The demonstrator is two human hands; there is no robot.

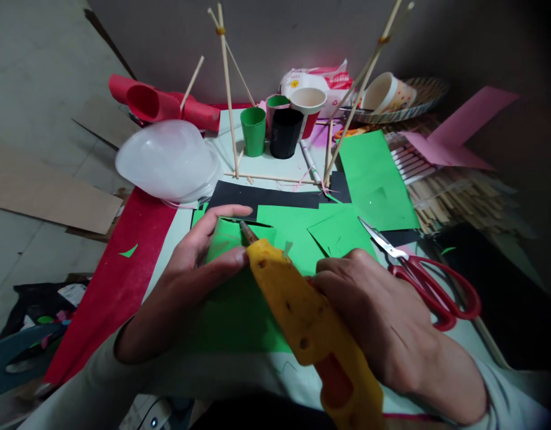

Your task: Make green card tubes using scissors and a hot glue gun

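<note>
My right hand is wrapped round a yellow hot glue gun. Its metal nozzle points up and left and meets the near rim of a green paper cup shape. Thumb and fingers of my left hand hold that cup shape from the left side. Its rim looks dark inside, and its lower part blends into the green paper sheet below. Right of the gun lies a cut green paper piece. Scissors with red handles lie open beyond my right hand.
Two stick frames rise at the back, around a green cup, a black cup and others. Clear plastic lids and red paper tubes sit back left. A dark phone-like slab and wooden sticks lie right.
</note>
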